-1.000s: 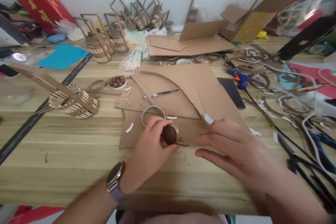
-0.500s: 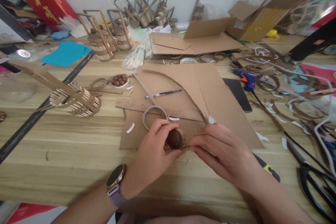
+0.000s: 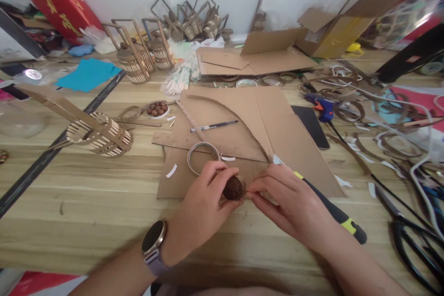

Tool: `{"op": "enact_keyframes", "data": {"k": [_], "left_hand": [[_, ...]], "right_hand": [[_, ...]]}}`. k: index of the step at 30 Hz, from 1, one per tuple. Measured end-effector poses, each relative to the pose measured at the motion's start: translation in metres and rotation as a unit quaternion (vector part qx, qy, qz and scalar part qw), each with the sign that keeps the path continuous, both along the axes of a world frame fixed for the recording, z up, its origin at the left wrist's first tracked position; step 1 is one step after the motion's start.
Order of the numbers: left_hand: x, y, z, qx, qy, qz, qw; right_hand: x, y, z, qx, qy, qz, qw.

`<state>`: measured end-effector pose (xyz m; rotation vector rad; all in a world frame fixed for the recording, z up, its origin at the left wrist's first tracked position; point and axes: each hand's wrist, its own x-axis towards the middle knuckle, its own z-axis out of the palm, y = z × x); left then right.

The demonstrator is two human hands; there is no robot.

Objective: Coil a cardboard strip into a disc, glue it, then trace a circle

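Head view: your left hand (image 3: 206,199) grips the brown coil (image 3: 233,188) at the cardboard's (image 3: 305,162) near edge, while your right hand (image 3: 287,196) pinches the coil's right side. Should your left grip slacken, it could unwind; a rightward nudge of your right hand could knock the cutter (image 3: 334,210).

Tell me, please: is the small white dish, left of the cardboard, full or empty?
Full, or nearly: round brown balls crowd the white dish, covering its bottom; only part of the rim shows.
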<state>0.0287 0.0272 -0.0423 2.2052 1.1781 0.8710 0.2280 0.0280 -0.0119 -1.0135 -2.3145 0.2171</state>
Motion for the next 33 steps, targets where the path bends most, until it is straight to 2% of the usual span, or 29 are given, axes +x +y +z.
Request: {"op": "enact_keyframes", "data": {"k": [8, 16, 20, 24, 26, 27, 30, 33], "left_hand": [[0.000, 0.000, 0.000, 0.023, 0.009, -0.002, 1.000], [-0.001, -0.001, 0.000, 0.020, -0.003, -0.018, 1.000], [-0.003, -0.001, 0.001, -0.035, -0.041, -0.036, 0.998], [-0.004, 0.002, 0.005, -0.135, -0.110, -0.062, 0.983], [-0.004, 0.004, 0.008, -0.215, -0.169, -0.083, 0.958], [-0.003, 0.006, 0.010, -0.266, -0.204, -0.096, 0.937], [-0.001, 0.008, 0.012, -0.425, -0.309, -0.136, 0.840], [0.001, 0.007, 0.012, -0.515, -0.369, -0.155, 0.758]], "right_hand": [[0.000, 0.001, 0.000, -0.023, 0.018, 0.005, 1.000], [0.000, 0.000, -0.003, -0.092, 0.052, -0.009, 0.994], [0.001, 0.001, -0.003, -0.141, 0.082, -0.013, 0.987], [0.002, 0.003, -0.003, -0.169, 0.108, -0.025, 0.979], [0.002, 0.003, -0.002, -0.165, 0.129, -0.020, 0.978], [0.002, 0.004, -0.002, -0.160, 0.141, -0.012, 0.977], [0.003, 0.004, 0.000, -0.163, 0.163, 0.023, 0.973], [0.001, 0.003, 0.001, -0.214, 0.170, 0.060, 0.960]]}}
